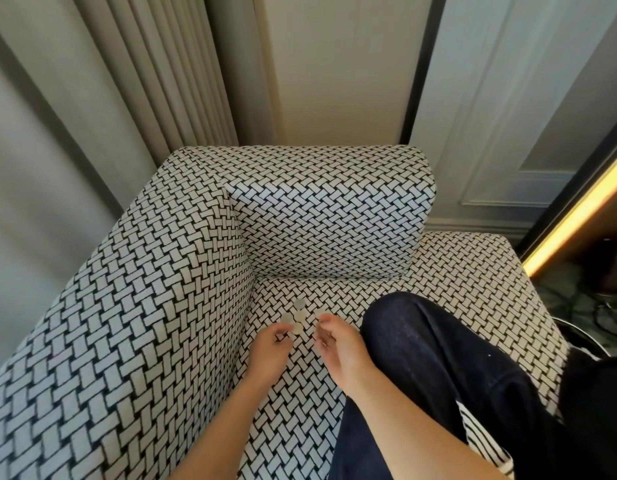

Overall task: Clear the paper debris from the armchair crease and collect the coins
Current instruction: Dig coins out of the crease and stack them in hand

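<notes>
Coins [297,317]: a small cluster lies flat on the armchair seat [456,271], just beside the crease at the left armrest [144,306]. The left hand [270,346], fingers curled, meets the nearest coin. The right hand [335,341], loosely curled, hovers just right of the cluster. Whether either hand grips anything cannot be told. Judgement: the coins are light, rigid and thin, so pinch them by the rim. No paper debris is visible.

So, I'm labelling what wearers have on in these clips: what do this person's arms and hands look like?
The left hand and right hand are bare: no gloves, and no rings, watch or bracelet that I can make out. Both forearms are uncovered too. A black-and-white striped garment shows beside the right arm, over dark blue trousers.
</notes>
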The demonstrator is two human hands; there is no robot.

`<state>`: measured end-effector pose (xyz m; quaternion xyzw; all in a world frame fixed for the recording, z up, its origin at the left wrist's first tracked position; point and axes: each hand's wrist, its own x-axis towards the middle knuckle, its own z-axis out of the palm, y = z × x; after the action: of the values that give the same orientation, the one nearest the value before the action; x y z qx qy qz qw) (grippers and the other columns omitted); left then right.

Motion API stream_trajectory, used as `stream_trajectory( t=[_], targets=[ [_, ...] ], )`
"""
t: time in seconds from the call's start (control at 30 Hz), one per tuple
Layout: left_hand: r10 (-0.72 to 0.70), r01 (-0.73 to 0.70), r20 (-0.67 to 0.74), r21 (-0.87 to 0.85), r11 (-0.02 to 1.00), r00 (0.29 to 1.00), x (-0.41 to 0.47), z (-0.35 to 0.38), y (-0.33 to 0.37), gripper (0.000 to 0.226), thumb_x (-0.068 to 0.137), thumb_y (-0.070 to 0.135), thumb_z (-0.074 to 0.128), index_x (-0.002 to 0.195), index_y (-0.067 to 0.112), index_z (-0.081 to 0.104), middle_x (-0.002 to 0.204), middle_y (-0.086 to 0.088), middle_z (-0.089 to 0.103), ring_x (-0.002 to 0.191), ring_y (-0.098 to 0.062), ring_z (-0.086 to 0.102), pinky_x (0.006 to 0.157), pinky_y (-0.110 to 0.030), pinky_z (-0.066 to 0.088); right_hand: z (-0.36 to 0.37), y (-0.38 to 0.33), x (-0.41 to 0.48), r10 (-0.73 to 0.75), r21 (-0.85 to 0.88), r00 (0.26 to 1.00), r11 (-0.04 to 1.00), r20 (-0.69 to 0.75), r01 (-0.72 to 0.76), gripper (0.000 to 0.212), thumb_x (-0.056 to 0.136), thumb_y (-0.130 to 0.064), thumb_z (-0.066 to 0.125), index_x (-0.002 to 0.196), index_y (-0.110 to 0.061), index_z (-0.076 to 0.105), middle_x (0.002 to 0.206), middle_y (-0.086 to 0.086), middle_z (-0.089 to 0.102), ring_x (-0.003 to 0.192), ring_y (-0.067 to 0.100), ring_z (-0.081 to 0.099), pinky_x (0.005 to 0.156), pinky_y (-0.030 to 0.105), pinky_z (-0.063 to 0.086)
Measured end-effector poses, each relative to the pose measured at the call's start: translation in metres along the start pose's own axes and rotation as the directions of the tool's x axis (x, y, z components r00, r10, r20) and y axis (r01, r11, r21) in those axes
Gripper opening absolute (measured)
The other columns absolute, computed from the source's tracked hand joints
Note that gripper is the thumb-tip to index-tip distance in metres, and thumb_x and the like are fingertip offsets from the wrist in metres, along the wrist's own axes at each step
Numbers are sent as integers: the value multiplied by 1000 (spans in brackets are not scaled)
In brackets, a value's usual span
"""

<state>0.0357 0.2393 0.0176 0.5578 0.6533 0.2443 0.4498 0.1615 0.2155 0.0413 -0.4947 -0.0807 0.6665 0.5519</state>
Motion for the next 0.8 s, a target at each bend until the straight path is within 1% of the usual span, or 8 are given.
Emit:
stream_trajectory(
  t=[0.1, 0.23, 0.33, 0.43, 0.53, 0.63, 0.73, 0.8],
  targets=[
    [84, -106, 102, 241, 965, 991, 15, 6, -2, 40, 89, 4, 55, 128, 15, 54, 136, -1, 45, 118, -13, 49, 102, -26, 41, 0, -10, -5, 99, 406, 988, 903, 119, -139, 11, 85, -6, 47, 79, -4, 55, 63, 4, 47, 58, 13, 42, 59, 23, 36],
    [193, -227, 119, 472, 852, 974, 21, 18, -8, 50, 91, 5, 52, 139, 16, 42, 136, -1, 45, 118, -15, 46, 99, -24, 40, -3, -11, -8, 136, 491, 950, 830, 280, -263, 31, 85, -29, 52, 64, -7, 58, 48, -3, 34, 43, 10, 33, 43, 20, 31],
    [290, -279, 90, 633, 722, 953, 20, 23, -11, 48, 92, 6, 48, 138, 21, 43, 131, 0, 46, 112, -17, 47, 89, -29, 49, -5, -12, -10, 174, 482, 938, 821, 299, -306, 46, 94, -36, 46, 83, 0, 72, 50, 0, 49, 42, 10, 47, 40, 20, 42],
    [386, -298, 65, 756, 582, 920, 10, 28, -11, 31, 93, 13, 52, 122, 22, 55, 124, 6, 52, 100, -13, 47, 78, -23, 50, -8, -18, -9, 174, 503, 938, 807, 300, -310, 52, 96, -39, 44, 104, 6, 70, 95, 14, 71, 77, 22, 70, 64, 27, 58],
    [431, -339, 125, 816, 469, 894, 0, 29, -19, 31, 90, 11, 55, 119, 20, 57, 115, 7, 57, 97, -11, 48, 83, -23, 47, -9, -22, -10, 150, 492, 933, 816, 327, -304, 60, 96, -46, 41, 121, 6, 57, 125, 20, 60, 118, 29, 57, 100, 36, 46],
    [451, -365, 169, 843, 395, 876, -1, 25, -25, 32, 88, 7, 56, 117, 18, 58, 113, 4, 59, 99, -13, 52, 84, -27, 48, -9, -23, -11, 138, 477, 931, 828, 337, -296, 65, 95, -52, 40, 124, 5, 53, 130, 20, 56, 126, 29, 49, 109, 38, 36],
    [451, -331, 104, 824, 460, 887, -4, 24, -23, 19, 89, 8, 59, 103, 19, 63, 97, 6, 62, 82, -9, 51, 70, -20, 46, -9, -22, -12, 145, 466, 935, 836, 324, -291, 67, 94, -53, 40, 127, 5, 50, 134, 20, 53, 129, 29, 46, 111, 38, 33],
    [437, -260, -74, 709, 655, 896, -7, 21, -20, 10, 90, 12, 60, 92, 18, 68, 85, 5, 64, 69, -6, 50, 56, -16, 39, -7, -21, -14, 152, 445, 937, 849, 313, -286, 69, 94, -54, 39, 129, 5, 48, 136, 20, 51, 131, 28, 44, 112, 38, 31]
  ],
)
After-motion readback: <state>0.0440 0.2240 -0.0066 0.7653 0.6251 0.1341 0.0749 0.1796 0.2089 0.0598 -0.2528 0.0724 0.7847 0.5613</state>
